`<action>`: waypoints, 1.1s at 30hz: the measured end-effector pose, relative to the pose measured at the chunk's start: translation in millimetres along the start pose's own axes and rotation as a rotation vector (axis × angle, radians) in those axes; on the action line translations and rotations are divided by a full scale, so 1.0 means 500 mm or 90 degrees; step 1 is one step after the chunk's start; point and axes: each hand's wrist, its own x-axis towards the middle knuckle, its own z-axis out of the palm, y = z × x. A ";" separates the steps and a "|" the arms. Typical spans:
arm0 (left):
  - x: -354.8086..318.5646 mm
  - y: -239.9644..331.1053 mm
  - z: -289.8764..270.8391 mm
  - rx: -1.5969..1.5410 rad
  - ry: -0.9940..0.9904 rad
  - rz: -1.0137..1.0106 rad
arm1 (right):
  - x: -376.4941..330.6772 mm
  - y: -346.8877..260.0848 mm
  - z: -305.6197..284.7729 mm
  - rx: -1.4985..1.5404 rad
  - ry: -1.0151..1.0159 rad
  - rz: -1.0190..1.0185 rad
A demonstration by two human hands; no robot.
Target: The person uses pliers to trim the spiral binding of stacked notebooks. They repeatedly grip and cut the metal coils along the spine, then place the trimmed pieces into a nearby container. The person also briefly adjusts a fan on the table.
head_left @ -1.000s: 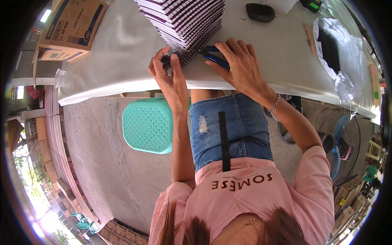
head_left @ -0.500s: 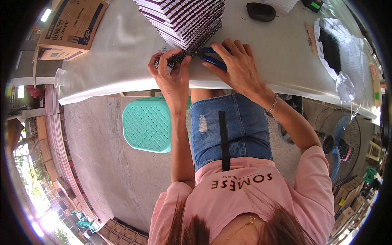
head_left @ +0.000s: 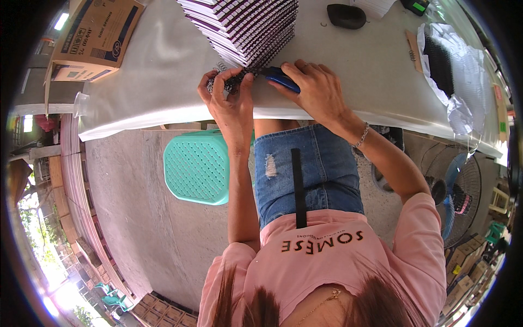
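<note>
Your left hand point(head_left: 231, 101) is up at the near edge of the table point(head_left: 163, 71), just above the middle of the frame, with thumb and fingertips pinched onto a short black wire binding coil point(head_left: 235, 82) — so that hand is closed on the coil, not loose. Your right hand point(head_left: 316, 92) sits right beside it, a bit to the right, fingers wrapped around the blue handles of a pair of pliers point(head_left: 280, 77); the tool's nose points left toward the coil, though whether the tip actually touches the wire is too small to tell.

Directly above both hands, at the top centre of the frame, there's a fanned stack of spiral-bound notebooks point(head_left: 245, 27) with purple-and-white covers, its lower end almost at your fingers. Upper left has a cardboard box point(head_left: 95, 38) sitting on the table's corner. Upper right, a dark oval object point(head_left: 346, 15) lies on the tabletop, and further right a white plastic bag point(head_left: 460, 71) holds more black coils.

Below the table edge, a mint-green plastic stool point(head_left: 199, 169) stands on the concrete floor, left of your denim-covered legs — and a blue fan point(head_left: 455, 191) is off at the right edge.
</note>
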 end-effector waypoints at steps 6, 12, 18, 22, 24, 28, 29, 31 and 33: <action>-0.005 -0.005 0.002 0.003 0.052 0.007 | -0.015 -0.006 -0.017 -0.048 0.018 0.021; 0.002 -0.031 0.002 0.146 0.060 0.124 | -0.020 -0.004 -0.010 -0.065 0.002 0.018; 0.003 -0.033 0.001 0.130 0.027 0.109 | -0.016 -0.008 -0.007 -0.065 -0.013 0.022; 0.002 -0.034 -0.009 0.160 0.003 0.132 | -0.016 -0.009 -0.008 -0.048 -0.009 0.020; 0.002 -0.036 -0.010 0.176 -0.003 0.144 | -0.015 -0.009 -0.008 -0.051 -0.010 0.016; 0.002 -0.038 -0.008 0.195 0.001 0.153 | -0.008 -0.016 -0.007 -0.060 -0.032 0.025; 0.001 -0.038 -0.008 0.194 0.004 0.154 | -0.008 -0.018 -0.006 -0.055 -0.024 0.024; 0.001 -0.037 -0.007 0.197 0.003 0.149 | -0.008 -0.020 -0.004 -0.045 -0.010 0.024; 0.000 -0.034 -0.006 0.198 0.003 0.145 | -0.006 -0.019 0.001 -0.042 -0.015 0.027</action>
